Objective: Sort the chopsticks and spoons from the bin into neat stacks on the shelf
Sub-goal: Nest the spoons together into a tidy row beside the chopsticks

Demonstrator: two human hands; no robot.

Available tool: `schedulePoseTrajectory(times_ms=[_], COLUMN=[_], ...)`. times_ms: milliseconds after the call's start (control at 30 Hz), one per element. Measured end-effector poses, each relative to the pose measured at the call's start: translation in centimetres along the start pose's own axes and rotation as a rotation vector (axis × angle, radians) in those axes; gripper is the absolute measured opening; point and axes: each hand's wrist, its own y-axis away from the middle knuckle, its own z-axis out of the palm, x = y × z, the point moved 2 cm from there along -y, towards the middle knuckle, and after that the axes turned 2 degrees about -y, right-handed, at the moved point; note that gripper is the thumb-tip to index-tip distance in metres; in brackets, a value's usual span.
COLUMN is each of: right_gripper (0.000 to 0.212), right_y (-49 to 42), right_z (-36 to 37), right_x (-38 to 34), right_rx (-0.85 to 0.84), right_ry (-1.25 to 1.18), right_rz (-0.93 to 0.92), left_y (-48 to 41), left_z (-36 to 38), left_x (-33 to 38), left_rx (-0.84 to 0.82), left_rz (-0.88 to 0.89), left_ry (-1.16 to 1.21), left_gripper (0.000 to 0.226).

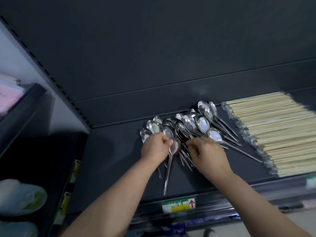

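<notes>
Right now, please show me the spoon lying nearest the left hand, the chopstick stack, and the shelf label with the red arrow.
spoon [168,170]: head view, middle of its handle.
chopstick stack [277,134]: head view, top of the pile.
shelf label [179,209]: head view, its yellow band.

Left grip and right grip side by side, backs upward, fingers curled downward.
</notes>
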Motion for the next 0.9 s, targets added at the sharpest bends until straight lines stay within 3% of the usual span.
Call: schedulePoseTrajectory(times_ms=[67,167,300,400,467,667,700,800,900], right_gripper=[0.014,0.029,0.019,0.021,0.023,0.026,0.026,0.022,0.023], right_y=[0.5,0.4,-0.3,-0.7,-0.7,-1.3,-1.5,-1.8,-2.0], right_z=[0.0,0.5,1.6,1.8,1.8,2.1,2.2,2.2,2.4], right_x=[-1.2,-2.9,-3.9,-3.3,-3.1,-3.4,-3.5,-3.6,-3.9], right_rx=[-0.013,-0.178,-0.319,-0.275,-0.256,-0.302,-0.298,-0.281,-0.28], right_ry=[-0.026,-0.087,-0.217,-0.193,-0.204,-0.276,-0.289,-0.353,-0.461], right_rz=[0.055,0.187,0.283,0.327,0.349,0.378,0.378,0.386,0.403], left_y=[-0.3,-0.3,-0.2,-0.5,-0.7,-3.0,-3.3,-3.9,-3.7], left_z=[-0.5,-1.1,-1.4,-2.5,-3.3,-3.3,-3.4,-3.6,-3.6], left_x=[-0.6,-1.4,-3.1,-5.0,-5.9,-6.0,-5.8,-5.7,-6.3], left_rx=[0.051,0.091,0.028,0.148,0.208,0.037,0.031,0.039,0.033], left_rz=[-0.059,-0.145,-0.17,-0.209,-0.227,-0.253,-0.25,-0.225,-0.23], left_ry=[0.195,0.432,0.577,0.439,0.243,0.093,0.097,0.081,0.183], left_gripper=[0.019,0.025,0.02,0.013,0.021,0.064,0.061,0.015,0.033])
